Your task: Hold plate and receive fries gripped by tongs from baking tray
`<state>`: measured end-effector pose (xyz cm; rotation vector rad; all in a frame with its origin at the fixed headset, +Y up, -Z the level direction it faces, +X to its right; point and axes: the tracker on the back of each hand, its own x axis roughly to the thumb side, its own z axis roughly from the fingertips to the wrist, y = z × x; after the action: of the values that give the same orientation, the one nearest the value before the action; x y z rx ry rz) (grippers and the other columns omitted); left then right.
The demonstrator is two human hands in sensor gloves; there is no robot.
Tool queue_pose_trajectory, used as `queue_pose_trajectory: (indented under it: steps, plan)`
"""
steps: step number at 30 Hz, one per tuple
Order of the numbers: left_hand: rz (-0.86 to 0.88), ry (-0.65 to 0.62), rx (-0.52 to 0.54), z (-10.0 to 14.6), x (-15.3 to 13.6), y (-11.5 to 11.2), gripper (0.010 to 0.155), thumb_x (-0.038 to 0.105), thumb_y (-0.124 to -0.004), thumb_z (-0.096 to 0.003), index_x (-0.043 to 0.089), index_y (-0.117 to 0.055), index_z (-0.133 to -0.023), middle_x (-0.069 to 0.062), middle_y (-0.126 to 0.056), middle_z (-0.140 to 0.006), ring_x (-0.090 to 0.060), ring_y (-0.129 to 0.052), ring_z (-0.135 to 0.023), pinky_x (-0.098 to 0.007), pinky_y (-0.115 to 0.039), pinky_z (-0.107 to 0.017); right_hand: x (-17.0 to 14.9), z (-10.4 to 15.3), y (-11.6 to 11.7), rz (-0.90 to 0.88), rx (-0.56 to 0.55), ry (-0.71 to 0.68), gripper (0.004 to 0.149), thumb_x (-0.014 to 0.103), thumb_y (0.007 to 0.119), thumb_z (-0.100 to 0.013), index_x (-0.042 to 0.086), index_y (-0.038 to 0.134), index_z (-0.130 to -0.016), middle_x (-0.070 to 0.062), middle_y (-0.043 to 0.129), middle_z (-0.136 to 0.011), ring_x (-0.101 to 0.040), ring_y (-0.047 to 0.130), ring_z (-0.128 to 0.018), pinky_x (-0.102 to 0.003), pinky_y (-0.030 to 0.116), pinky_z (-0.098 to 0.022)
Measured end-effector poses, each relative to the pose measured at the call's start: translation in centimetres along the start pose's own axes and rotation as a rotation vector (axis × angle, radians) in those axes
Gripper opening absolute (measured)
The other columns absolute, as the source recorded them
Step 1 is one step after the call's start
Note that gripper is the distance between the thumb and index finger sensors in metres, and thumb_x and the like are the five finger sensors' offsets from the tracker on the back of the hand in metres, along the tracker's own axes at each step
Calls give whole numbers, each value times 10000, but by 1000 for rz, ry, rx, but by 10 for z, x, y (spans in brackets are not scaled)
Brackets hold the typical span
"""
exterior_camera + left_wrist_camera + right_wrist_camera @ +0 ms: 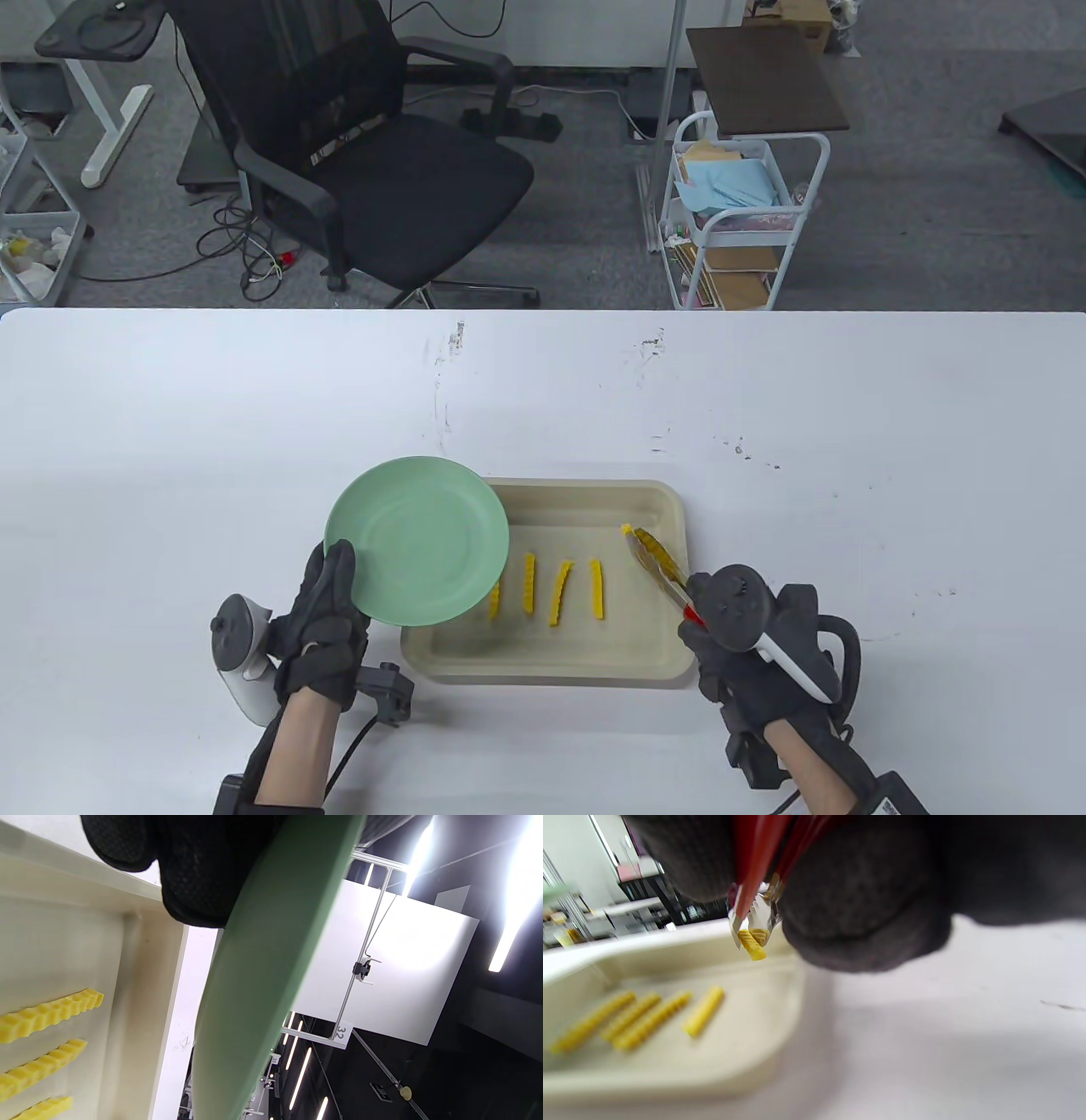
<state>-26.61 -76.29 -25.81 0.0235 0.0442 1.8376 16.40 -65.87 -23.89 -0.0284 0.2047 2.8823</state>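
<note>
My left hand (327,624) grips the near rim of a green plate (420,539) and holds it over the left end of the beige baking tray (551,666). The plate's underside fills the left wrist view (263,984). My right hand (747,645) grips red-handled metal tongs (657,564) whose tips pinch a yellow crinkle fry (629,531) above the tray's right side; the fry shows in the right wrist view (751,944). Several fries (560,590) lie in a row on the tray floor, one partly under the plate.
The white table (543,399) extends far beyond the tray on all sides. Behind the table's far edge stand a black office chair (373,161) and a white cart (738,221).
</note>
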Motion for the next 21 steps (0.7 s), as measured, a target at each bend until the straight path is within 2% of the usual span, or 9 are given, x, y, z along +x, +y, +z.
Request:
queue_pose_trajectory:
  steps: [4, 8, 16, 21]
  plan:
    - [11, 17, -14, -1, -2, -1, 628, 439, -494, -658, 32, -281, -1086, -96, -677, -910, -328, -872, -670, -628, -605, -642, 19, 4, -25, -89, -52, -74, 570, 451, 754, -453, 212, 653, -961, -207, 952, -653, -202, 1054, -154, -407, 925, -55]
    - [32, 33, -29, -2, -4, -2, 627, 436, -489, -659, 30, -274, -1086, -100, -670, -913, -332, -866, -676, -632, -597, -645, 50, 6, -34, -150, -55, -162, 573, 451, 756, -453, 208, 655, -961, -209, 952, -653, -203, 1053, -152, -408, 923, -54]
    - [-6, 48, -54, -2, -5, -7, 624, 430, -483, -659, 26, -271, -1086, -105, -666, -913, -336, -861, -678, -636, -589, -647, 113, -4, -23, 6, -31, -252, 573, 454, 753, -452, 211, 653, -962, -205, 952, -656, -197, 1050, -148, -405, 921, -53]
    - [18, 59, -72, -1, -6, -10, 627, 431, -481, -660, 25, -266, -1087, -106, -661, -916, -338, -857, -681, -636, -586, -649, 130, -11, -13, 54, -22, -268, 574, 455, 753, -451, 213, 652, -962, -203, 951, -658, -198, 1050, -151, -406, 920, -56]
